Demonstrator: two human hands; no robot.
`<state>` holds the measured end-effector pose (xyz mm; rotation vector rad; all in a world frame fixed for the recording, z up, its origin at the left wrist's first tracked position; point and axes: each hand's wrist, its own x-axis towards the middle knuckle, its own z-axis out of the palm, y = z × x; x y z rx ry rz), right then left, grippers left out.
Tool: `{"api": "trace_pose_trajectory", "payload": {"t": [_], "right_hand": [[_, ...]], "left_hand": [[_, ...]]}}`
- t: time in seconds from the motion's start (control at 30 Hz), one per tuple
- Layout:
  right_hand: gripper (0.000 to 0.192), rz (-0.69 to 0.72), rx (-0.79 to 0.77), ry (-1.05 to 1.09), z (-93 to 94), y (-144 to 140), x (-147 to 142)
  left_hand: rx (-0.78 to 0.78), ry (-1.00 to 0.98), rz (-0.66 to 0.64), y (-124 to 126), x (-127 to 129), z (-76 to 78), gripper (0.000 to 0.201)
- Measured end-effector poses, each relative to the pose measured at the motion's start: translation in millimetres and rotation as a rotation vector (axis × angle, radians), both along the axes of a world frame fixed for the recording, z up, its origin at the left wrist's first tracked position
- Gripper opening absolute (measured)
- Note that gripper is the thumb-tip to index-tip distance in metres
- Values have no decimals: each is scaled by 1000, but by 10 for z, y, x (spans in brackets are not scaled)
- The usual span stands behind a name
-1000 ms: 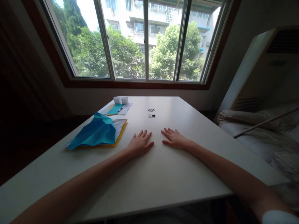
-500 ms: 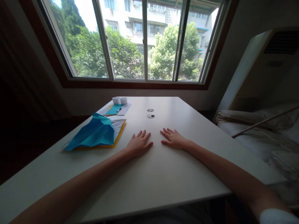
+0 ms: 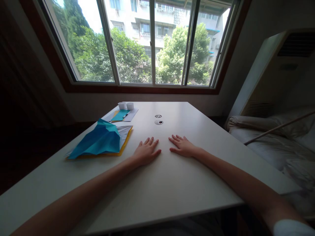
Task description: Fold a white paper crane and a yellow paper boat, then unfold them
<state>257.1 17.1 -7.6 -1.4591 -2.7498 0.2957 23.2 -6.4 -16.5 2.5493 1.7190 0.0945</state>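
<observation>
Palm down on the white table [image 3: 152,190] rests my left hand [image 3: 146,151], its fingers spread and nothing in it. My right hand [image 3: 181,146] lies flat too, fingers apart, with a gap of bare tabletop between the two thumbs. Left of my left hand is a creased blue sheet of paper [image 3: 98,141], partly raised into folds. It lies over white paper and a yellow sheet [image 3: 126,144] whose edge sticks out. Beyond both hands, two round discs or inset covers [image 3: 158,122] show on the tabletop; which they are I cannot tell.
At the far left of the table sit two small white cups or boxes [image 3: 130,106], a smaller blue sheet [image 3: 120,115] and a pen [image 3: 126,114] on white paper. A covered seat [image 3: 261,141] with a long stick [image 3: 278,128] stands right of the table. A window fills the far wall.
</observation>
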Motion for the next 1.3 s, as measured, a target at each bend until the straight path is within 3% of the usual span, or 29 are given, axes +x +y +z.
{"api": "trace_pose_trajectory", "payload": {"t": [1.3], "right_hand": [[76,1,11,8,-18,10,2]], "left_hand": [[-4,0,5,7,0,-10,66]]}}
